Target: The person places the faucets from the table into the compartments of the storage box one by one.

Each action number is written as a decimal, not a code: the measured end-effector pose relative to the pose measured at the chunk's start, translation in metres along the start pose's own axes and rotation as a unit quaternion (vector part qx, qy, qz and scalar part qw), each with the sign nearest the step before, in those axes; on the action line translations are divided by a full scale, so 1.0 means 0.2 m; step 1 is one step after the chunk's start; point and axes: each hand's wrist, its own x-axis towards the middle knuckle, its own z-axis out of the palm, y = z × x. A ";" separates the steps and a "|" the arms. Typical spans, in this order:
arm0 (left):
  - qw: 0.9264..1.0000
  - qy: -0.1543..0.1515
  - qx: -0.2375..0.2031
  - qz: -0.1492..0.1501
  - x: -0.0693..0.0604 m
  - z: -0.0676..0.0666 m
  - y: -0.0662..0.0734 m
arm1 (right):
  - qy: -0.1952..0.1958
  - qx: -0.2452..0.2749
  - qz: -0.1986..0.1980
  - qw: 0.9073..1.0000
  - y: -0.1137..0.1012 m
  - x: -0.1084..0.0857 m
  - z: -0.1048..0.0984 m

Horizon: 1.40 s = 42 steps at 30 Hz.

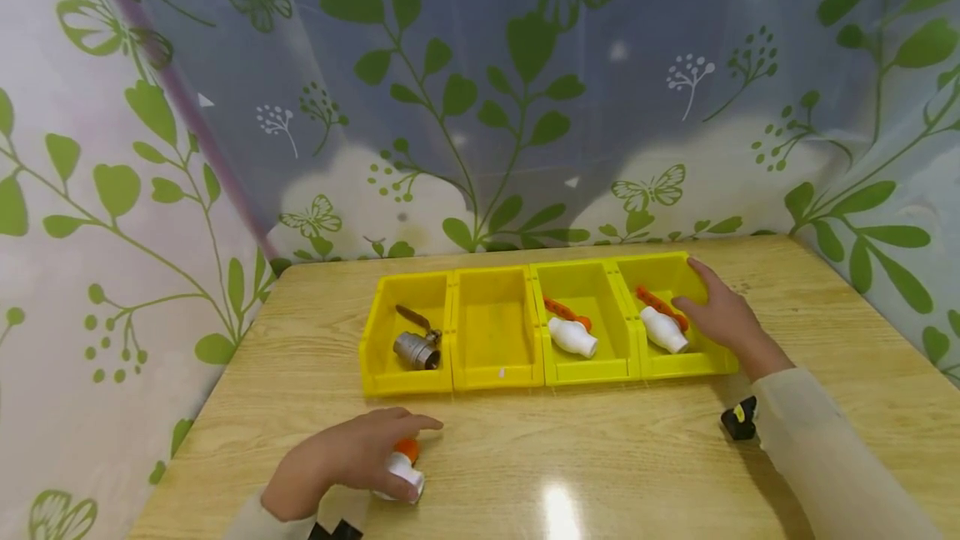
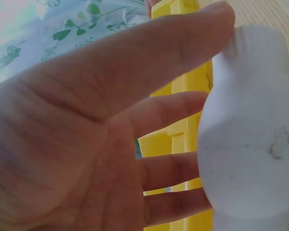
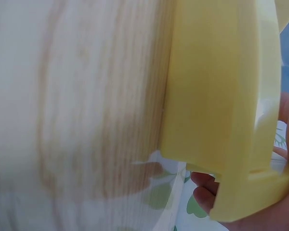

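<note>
My left hand [image 1: 352, 452] holds a white plastic ball valve [image 1: 402, 477] with an orange handle, low over the near left of the table. In the left wrist view, the thumb lies at one end of the white valve [image 2: 250, 130] and fingertips meet its side. My right hand [image 1: 723, 315] grips the far right corner of the rightmost yellow bin [image 1: 686, 367], fingers behind its wall [image 3: 207, 86]. Inside that bin lies a white valve [image 1: 663, 330] with an orange handle. Another white valve [image 1: 573, 338] lies in the bin to its left.
The leftmost yellow bin [image 1: 408, 383] contains a metal ball valve [image 1: 417, 350] with a brown lever. Beside it stands another yellow bin [image 1: 498, 377], and all the bins form one row on the wooden table [image 1: 600, 457]. A patterned curtain [image 1: 465, 107] hangs behind.
</note>
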 end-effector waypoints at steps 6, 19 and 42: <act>0.999 0.018 0.025 0.007 0.00 0.02 0.01 | -0.002 0.005 -0.001 1.000 0.00 0.00 -0.01; 0.996 0.038 0.061 0.043 -0.01 0.07 0.01 | 0.002 0.001 -0.006 1.000 -0.02 -0.01 -0.01; 0.999 0.015 0.039 0.012 0.02 0.07 0.03 | -0.006 0.008 -0.006 1.000 -0.01 -0.01 -0.01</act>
